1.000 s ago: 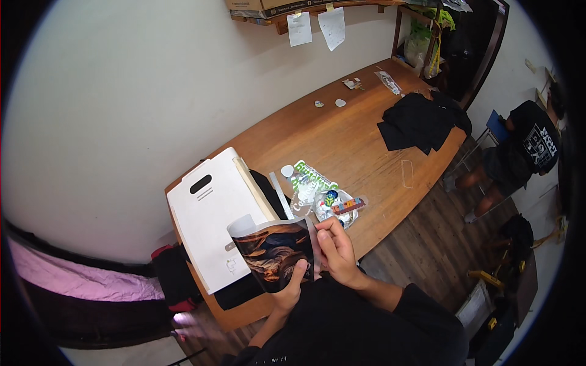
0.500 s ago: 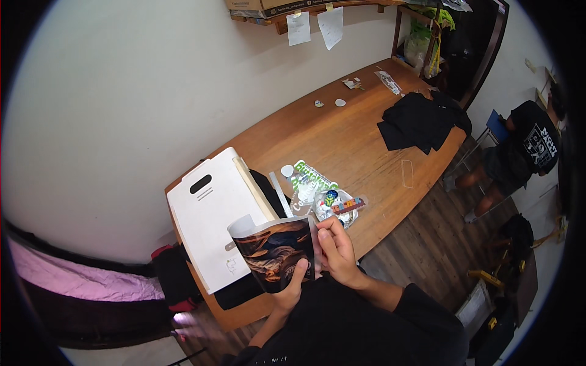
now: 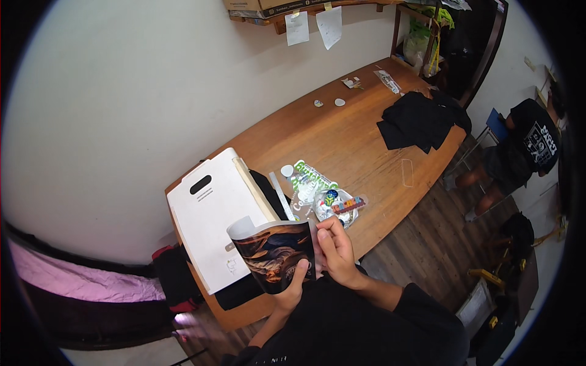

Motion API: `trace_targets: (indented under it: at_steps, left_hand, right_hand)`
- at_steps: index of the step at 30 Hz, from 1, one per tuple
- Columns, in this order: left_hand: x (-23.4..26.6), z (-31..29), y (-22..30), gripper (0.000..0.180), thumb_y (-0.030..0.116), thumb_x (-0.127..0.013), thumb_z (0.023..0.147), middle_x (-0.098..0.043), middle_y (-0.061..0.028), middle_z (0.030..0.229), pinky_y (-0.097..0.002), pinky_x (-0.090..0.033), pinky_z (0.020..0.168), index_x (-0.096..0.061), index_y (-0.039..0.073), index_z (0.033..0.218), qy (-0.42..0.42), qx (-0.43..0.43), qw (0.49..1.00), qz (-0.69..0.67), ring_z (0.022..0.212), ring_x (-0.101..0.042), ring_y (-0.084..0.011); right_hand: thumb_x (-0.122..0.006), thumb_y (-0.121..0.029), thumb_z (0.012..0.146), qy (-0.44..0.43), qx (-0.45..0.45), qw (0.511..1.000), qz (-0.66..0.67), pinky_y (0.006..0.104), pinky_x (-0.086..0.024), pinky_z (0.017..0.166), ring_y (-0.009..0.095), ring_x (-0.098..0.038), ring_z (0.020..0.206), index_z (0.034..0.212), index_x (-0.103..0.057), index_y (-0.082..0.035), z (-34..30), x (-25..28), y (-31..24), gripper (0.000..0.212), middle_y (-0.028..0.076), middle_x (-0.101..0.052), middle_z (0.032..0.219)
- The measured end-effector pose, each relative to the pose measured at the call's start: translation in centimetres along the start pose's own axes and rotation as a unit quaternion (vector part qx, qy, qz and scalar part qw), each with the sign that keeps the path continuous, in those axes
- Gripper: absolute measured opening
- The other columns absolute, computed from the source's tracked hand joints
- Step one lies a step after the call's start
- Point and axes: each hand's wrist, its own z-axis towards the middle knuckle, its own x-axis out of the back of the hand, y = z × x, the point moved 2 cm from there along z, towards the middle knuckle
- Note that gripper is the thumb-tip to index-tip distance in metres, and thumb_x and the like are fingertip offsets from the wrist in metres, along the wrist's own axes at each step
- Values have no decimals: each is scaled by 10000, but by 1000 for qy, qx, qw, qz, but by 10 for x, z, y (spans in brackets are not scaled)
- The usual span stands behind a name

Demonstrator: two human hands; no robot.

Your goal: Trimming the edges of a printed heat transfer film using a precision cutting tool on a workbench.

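Holding a dark printed sheet [image 3: 274,253] w/ swirly orange-brown artwork up off the table, the person has it close to the chest and tilted toward the face, probably so the print can be looked over; its top edge curls back, showing a pale reverse. The left hand [image 3: 295,280] grasps the sheet from below, thumb pressed on the printed face near the bottom edge, fingers behind and out of sight. The right hand [image 3: 334,250] is at the sheet's right edge, fingers curled and seemingly pinching that side, though whether it grips the sheet alone or sth thin besides it can't be told. Just beyond the hands, near the table's front edge, lies a clutter of clear plastic wrap [image 3: 332,207] w/ green lettering, a small blue-green round bit and a short multicoloured strip on it; contents too small to ID. Left of that sits a white flat panel w/ a cut-out handle slot [image 3: 213,213], resting on a dark item whose shape is mostly covered. A pale ruler-like strip [image 3: 282,194] lies between panel and wrap. The wooden table [image 3: 342,140] runs off to the upper right, where a heap of black cloth [image 3: 418,119] sits, plus a few small round bits too tiny to name. A 2nd person [image 3: 519,152] sits past the far corner, partly cut by the lens rim.
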Motion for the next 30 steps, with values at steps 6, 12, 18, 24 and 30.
trace_targets:
  at_steps: [6, 12, 18, 24, 30]
  left_hand:
    - [11, 0, -14, 218, 12, -556, 890, -616, -119, 876, -274, -545, 570, -514, -33, 1099, -17, 7, 1000, 8, 677, -622, -177]
    - [12, -2, -17, 222, -15, -658, 824, -627, -55, 981, -241, -493, 765, -598, -10, 1038, 44, 48, 998, 7, 851, -601, -123]
    - [-2, 0, 2, 224, -16, -658, 823, -628, -55, 981, -241, -494, 763, -598, -12, 1039, 40, -40, 998, 13, 848, -602, -123]
    - [9, -1, -12, 229, -17, -617, 844, -620, -81, 927, -253, -512, 666, -557, -18, 1065, 24, -21, 999, 43, 761, -606, -145]
    - [15, -1, -24, 218, 2, -558, 883, -612, -118, 856, -274, -530, 568, -506, -29, 1092, 6, 12, 999, 48, 663, -610, -179]
  right_hand:
    - [-434, -192, 986, -5, 28, 999, -20, 173, -248, 397, 19, -334, 473, 1028, -409, -68, 3, 1, 1, 133, -9, -454, 671]
    - [-430, -194, 988, 10, 33, 999, -25, 175, -241, 394, 21, -319, 457, 1015, -408, -70, 4, 2, 5, 128, -10, -447, 661]
    - [-430, -196, 988, 16, 42, 998, -33, 167, -281, 398, 18, -344, 471, 987, -411, -63, 4, 2, 6, 134, -12, -451, 663]
    - [-425, -193, 989, 14, 61, 998, -32, 166, -288, 402, 11, -353, 482, 971, -420, -65, 4, 0, 1, 130, -10, -461, 675]
    - [-424, -193, 989, 18, 23, 1000, -7, 166, -258, 402, 11, -344, 485, 1011, -426, -69, 3, 1, 3, 126, -6, -467, 682]
